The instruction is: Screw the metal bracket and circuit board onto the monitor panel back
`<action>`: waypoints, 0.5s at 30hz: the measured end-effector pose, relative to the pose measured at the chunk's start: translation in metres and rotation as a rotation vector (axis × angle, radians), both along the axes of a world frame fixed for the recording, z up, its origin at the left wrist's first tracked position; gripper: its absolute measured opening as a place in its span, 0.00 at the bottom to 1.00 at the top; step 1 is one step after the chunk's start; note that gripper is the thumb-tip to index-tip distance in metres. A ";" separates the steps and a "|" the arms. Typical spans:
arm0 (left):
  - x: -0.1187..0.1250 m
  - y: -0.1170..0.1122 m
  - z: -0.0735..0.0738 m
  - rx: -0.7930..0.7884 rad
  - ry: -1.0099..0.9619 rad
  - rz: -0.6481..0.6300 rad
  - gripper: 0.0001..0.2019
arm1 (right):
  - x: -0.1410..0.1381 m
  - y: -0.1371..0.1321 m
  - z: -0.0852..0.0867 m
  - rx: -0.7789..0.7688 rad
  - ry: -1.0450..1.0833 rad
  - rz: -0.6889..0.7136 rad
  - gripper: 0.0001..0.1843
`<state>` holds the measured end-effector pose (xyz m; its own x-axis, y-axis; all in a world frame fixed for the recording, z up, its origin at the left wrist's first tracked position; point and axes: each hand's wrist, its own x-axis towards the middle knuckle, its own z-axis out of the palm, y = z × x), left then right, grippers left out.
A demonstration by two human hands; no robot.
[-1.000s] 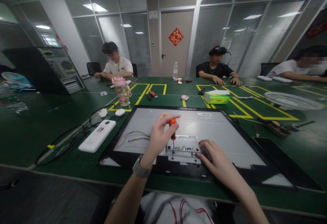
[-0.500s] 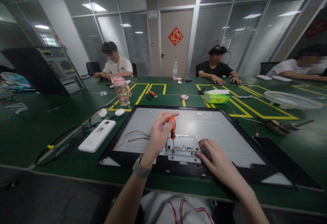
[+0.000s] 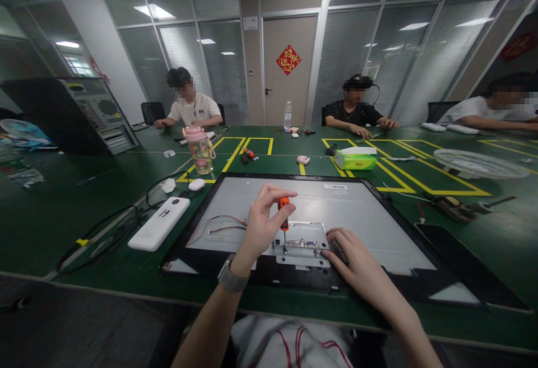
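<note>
My left hand [image 3: 265, 218] is closed on the handle of an orange and black screwdriver [image 3: 284, 214], which stands upright. Its tip points down at the front edge of a metal bracket with ports [image 3: 309, 245]. That bracket sits on the back of a flat display panel [image 3: 357, 211] with a black frame, lying on the table. Against the bracket's right side rests my right hand [image 3: 351, 253], fingers loosely spread and the thumb at the bracket's edge. Thin brown wires [image 3: 222, 224] lie on the panel left of my left hand.
Left of the panel lie a white power bank [image 3: 159, 223] and black cables [image 3: 101, 239]. Behind stand a pink-lidded bottle [image 3: 199, 152] and a green tissue pack [image 3: 356, 159]. A white fan grille [image 3: 479, 163] lies at right. Several people sit across the green table.
The screwdriver's handle has turned and straightened a little in my left hand, with the thumb shifted across it. My right hand stays put.
</note>
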<state>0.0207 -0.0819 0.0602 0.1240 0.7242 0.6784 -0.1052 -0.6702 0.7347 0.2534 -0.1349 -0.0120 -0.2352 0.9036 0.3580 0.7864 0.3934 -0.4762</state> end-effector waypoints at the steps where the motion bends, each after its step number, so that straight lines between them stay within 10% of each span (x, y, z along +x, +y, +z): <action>1: 0.000 -0.001 0.000 -0.008 0.002 -0.027 0.08 | 0.000 0.000 0.000 0.000 0.000 0.000 0.03; 6: -0.001 -0.004 0.001 -0.143 0.008 -0.231 0.15 | -0.001 -0.001 0.002 -0.015 0.009 -0.001 0.03; 15: 0.000 -0.005 0.002 -0.108 -0.012 -0.061 0.11 | -0.001 -0.002 0.004 -0.011 0.006 -0.002 0.02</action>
<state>0.0206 -0.0865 0.0627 0.1621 0.7844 0.5987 -0.1529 -0.5794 0.8006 0.2526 -0.1368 -0.0080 -0.2309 0.9079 0.3498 0.7843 0.3865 -0.4854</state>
